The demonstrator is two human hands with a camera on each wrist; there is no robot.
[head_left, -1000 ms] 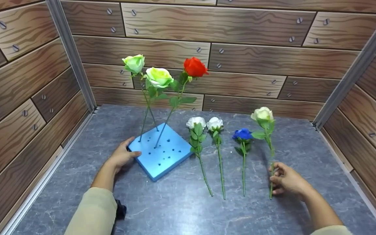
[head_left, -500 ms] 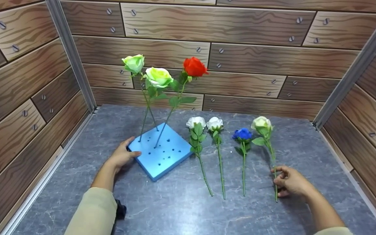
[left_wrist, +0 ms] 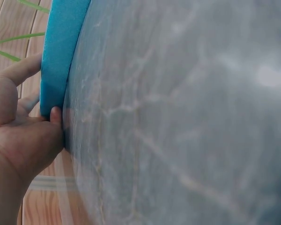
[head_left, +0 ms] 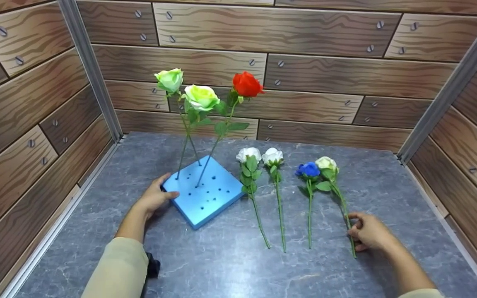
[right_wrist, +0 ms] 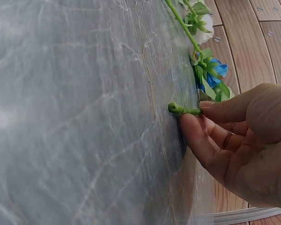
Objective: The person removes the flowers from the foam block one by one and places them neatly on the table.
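My left hand [head_left: 155,198] holds the left corner of a blue foam block [head_left: 205,203], its thumb on the top face and its fingers at the side. In the left wrist view, the block's edge [left_wrist: 61,56] meets that hand. Two green-yellow roses [head_left: 202,98] and a red rose [head_left: 247,84] stand upright in holes in the block. At the right, my right hand [head_left: 369,231] pinches the lower stem of a cream rose [head_left: 326,164]. Its cut stem end [right_wrist: 181,109] pokes out past thumb and fingertip in the right wrist view. The cream bloom is beside a blue rose [head_left: 308,170].
Two white roses [head_left: 272,157] lie on the grey marbled table [head_left: 230,265] between the block and the blue rose. Wood-patterned walls [head_left: 325,78] enclose the table at the back and both sides. A dark object [head_left: 152,265] shows by the left sleeve.
The cream rose's head has come down and tipped left toward the blue rose. My right hand has shifted slightly right and down, still pinching its stem. The left hand and block have not moved.
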